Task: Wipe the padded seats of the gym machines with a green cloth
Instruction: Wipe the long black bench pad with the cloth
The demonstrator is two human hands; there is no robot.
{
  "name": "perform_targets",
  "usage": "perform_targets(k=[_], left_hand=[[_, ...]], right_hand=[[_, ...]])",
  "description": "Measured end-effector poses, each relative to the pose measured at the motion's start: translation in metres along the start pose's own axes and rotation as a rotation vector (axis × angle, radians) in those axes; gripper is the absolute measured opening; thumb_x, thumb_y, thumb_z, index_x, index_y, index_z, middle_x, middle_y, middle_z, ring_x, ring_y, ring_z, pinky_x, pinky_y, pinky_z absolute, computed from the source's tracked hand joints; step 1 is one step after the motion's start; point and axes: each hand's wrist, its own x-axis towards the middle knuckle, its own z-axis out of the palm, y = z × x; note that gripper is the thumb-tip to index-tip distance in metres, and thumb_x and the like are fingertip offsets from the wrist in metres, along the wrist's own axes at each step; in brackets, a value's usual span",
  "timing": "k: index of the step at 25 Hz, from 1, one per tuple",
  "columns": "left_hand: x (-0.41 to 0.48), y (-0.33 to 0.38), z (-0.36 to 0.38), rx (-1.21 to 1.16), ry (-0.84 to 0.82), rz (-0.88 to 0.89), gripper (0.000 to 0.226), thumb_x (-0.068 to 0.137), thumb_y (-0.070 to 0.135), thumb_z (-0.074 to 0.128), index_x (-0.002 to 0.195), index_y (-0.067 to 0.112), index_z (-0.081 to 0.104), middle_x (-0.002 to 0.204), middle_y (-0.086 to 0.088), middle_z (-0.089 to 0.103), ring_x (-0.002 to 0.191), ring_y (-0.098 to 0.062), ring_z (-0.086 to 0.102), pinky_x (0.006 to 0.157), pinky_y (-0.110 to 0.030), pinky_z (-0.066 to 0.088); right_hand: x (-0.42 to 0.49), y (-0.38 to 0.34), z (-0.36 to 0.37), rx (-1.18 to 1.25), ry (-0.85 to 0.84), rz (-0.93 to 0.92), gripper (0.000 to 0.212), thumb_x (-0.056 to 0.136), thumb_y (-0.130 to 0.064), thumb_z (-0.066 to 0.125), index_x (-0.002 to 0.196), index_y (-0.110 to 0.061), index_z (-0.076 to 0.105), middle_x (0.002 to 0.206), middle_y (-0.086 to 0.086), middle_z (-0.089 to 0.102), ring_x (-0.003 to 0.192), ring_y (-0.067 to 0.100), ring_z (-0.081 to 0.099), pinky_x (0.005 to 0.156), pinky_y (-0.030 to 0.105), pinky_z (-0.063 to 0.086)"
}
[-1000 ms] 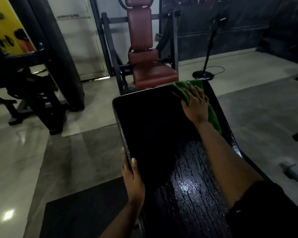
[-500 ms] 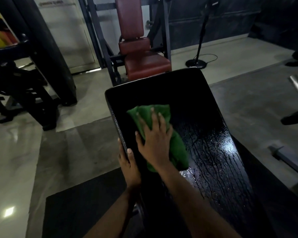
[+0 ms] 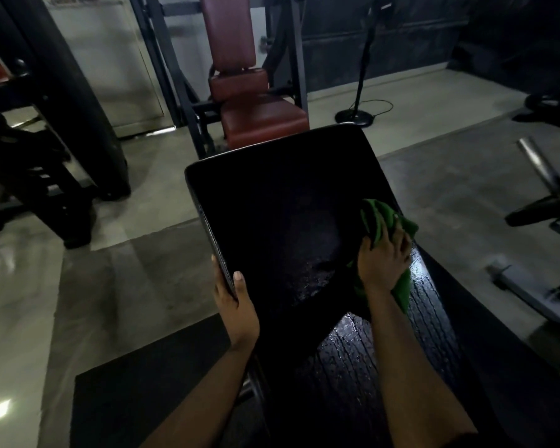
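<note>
**Entry: black padded seat, wipe in progress**

1. Black padded seat (image 3: 353,360). Nearest us, its surface is glossy and streaked along the near and right part. We judge that part damp from wiping.
2. Left grip (image 3: 236,305). The thumb lies on top and the fingers wrap the pad's left edge, clasping it. We take this as steadying the seat.
3. Right grip (image 3: 382,263). It is closed round the bunched green cloth (image 3: 380,219) and presses it onto the pad close to the right edge. Cloth spills out both ahead of the hand and behind it.
4. Step in hand: wiping this seat, partway by our reckoning. The far half looks dull and dark, and we cannot tell whether it is done. The next move calls for a firm pass leftward and up to the far rim, with the cloth spread flatter.
5. Red padded seat (image 3: 262,121). It stands beyond on a dark frame, well apart, and we judge it awaits its turn.
</note>
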Motion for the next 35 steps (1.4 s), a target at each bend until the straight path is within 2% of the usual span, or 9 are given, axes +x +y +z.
perform_targets(k=[2,5,7,10,14,19,24,27,35], left_hand=[[-0.003,0.008,-0.001,-0.017,-0.004,-0.021,0.063,0.09,0.047,0.037,0.148,0.025,0.025,0.146,0.009,0.032,0.126,0.011,0.032,0.095,0.004,0.025],[-0.007,0.017,-0.005,0.018,-0.043,0.003,0.071,0.087,0.05,0.038,0.149,0.02,0.022,0.15,0.001,0.027,0.128,0.005,0.028,0.092,0.007,0.021],[0.0,0.025,-0.014,0.145,-0.098,0.106,0.076,0.083,0.056,0.037,0.149,0.024,0.02,0.155,-0.004,0.019,0.138,-0.004,0.02,0.109,-0.01,0.019],[0.046,0.043,-0.023,0.639,-0.219,0.545,0.067,0.089,0.057,0.035,0.147,0.026,0.025,0.156,-0.006,0.02,0.146,-0.021,0.012,0.118,-0.047,0.006],[0.111,0.066,-0.015,1.18,-0.567,1.103,0.063,0.093,0.062,0.02,0.145,0.028,0.031,0.153,-0.008,0.032,0.146,-0.027,0.016,0.117,-0.053,0.006],[0.122,0.06,-0.011,1.28,-0.675,1.188,0.065,0.091,0.063,0.019,0.145,0.03,0.033,0.151,-0.007,0.036,0.143,-0.028,0.025,0.114,-0.053,0.017],[0.124,0.06,-0.01,1.254,-0.682,1.224,0.068,0.09,0.065,0.013,0.144,0.029,0.034,0.149,-0.008,0.039,0.142,-0.032,0.027,0.113,-0.055,0.018],[0.125,0.058,-0.011,1.215,-0.679,1.248,0.068,0.09,0.065,0.014,0.144,0.029,0.036,0.148,-0.007,0.041,0.141,-0.033,0.029,0.113,-0.056,0.018],[0.124,0.057,-0.011,1.187,-0.73,1.224,0.07,0.089,0.068,0.011,0.144,0.028,0.033,0.146,-0.006,0.043,0.14,-0.033,0.03,0.113,-0.058,0.017]], right_hand=[[-0.012,-0.031,0.002,0.024,0.023,0.024,0.057,0.09,-0.028,0.05,0.144,-0.026,0.031,0.154,0.009,0.022,0.139,0.035,0.021,0.11,0.051,0.018],[-0.057,-0.103,0.02,-0.03,0.028,-0.469,0.063,0.08,-0.028,0.061,0.139,-0.032,0.039,0.145,0.013,0.039,0.13,0.037,0.036,0.102,0.052,0.03],[-0.066,-0.129,0.03,-0.049,0.013,-0.646,0.059,0.078,-0.031,0.06,0.135,-0.037,0.044,0.144,0.007,0.041,0.129,0.034,0.039,0.098,0.055,0.033],[-0.04,-0.12,0.031,-0.007,0.019,-0.63,0.05,0.08,-0.037,0.049,0.13,-0.035,0.049,0.144,0.002,0.043,0.129,0.03,0.04,0.096,0.054,0.035],[-0.009,-0.078,0.025,0.005,0.092,-0.426,0.056,0.078,-0.039,0.041,0.134,-0.034,0.045,0.147,0.001,0.038,0.133,0.03,0.034,0.1,0.054,0.03],[0.023,-0.053,0.006,0.03,0.108,-0.015,0.053,0.088,-0.031,0.049,0.139,-0.021,0.04,0.151,0.005,0.031,0.136,0.032,0.025,0.106,0.05,0.022],[0.013,-0.148,0.026,-0.028,0.069,-0.474,0.048,0.085,-0.032,0.053,0.133,-0.027,0.048,0.147,0.003,0.036,0.133,0.029,0.03,0.104,0.048,0.026],[0.034,-0.12,0.022,-0.019,0.092,-0.324,0.05,0.086,-0.032,0.049,0.135,-0.028,0.046,0.147,0.002,0.037,0.134,0.027,0.029,0.105,0.048,0.028],[-0.001,0.019,-0.005,0.088,0.158,0.477,0.053,0.091,-0.025,0.045,0.142,-0.012,0.035,0.151,0.009,0.029,0.137,0.03,0.024,0.107,0.046,0.023]])
